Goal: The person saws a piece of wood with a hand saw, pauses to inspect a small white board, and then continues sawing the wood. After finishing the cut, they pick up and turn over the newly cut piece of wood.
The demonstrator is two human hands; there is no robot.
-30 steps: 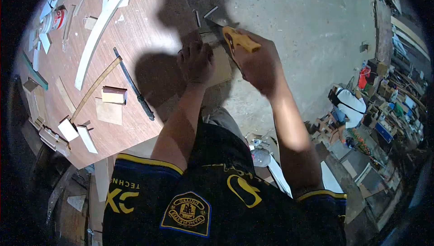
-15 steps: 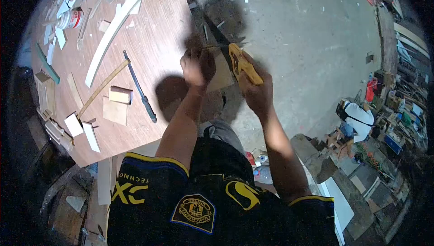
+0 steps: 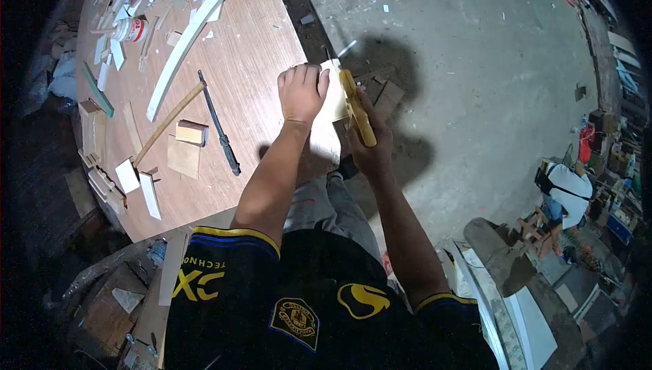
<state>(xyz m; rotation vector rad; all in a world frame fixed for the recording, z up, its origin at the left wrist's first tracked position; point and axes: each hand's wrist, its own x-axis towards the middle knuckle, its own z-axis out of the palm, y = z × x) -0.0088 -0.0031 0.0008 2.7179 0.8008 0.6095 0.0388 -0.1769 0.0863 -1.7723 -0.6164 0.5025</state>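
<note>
My right hand point(image 3: 372, 140) is wrapped around the yellow handle of a handsaw point(image 3: 358, 108), just off the table's edge. The saw's blade is seen nearly edge-on and is hard to make out. A pale wooden board point(image 3: 333, 106) lies at the table edge and juts past it, right beside the saw. On the board's left part rests my left hand point(image 3: 303, 93), fingers bent and gripping it, thumb toward the saw. Part of the board is hidden under that hand.
On the wooden table point(image 3: 251, 50) lie a long curved white strip point(image 3: 197, 27), a hammer point(image 3: 166, 129), a dark long-bladed tool point(image 3: 219, 125), small wood blocks point(image 3: 190, 133) and a white jar point(image 3: 131, 29). Concrete floor point(image 3: 462, 98) stretches right, with clutter along its far side.
The view has shifted, and the table and board now look brightly lit. The saw has turned so its dark blade, plain before, shows almost edge-on. Both hands keep their holds.
</note>
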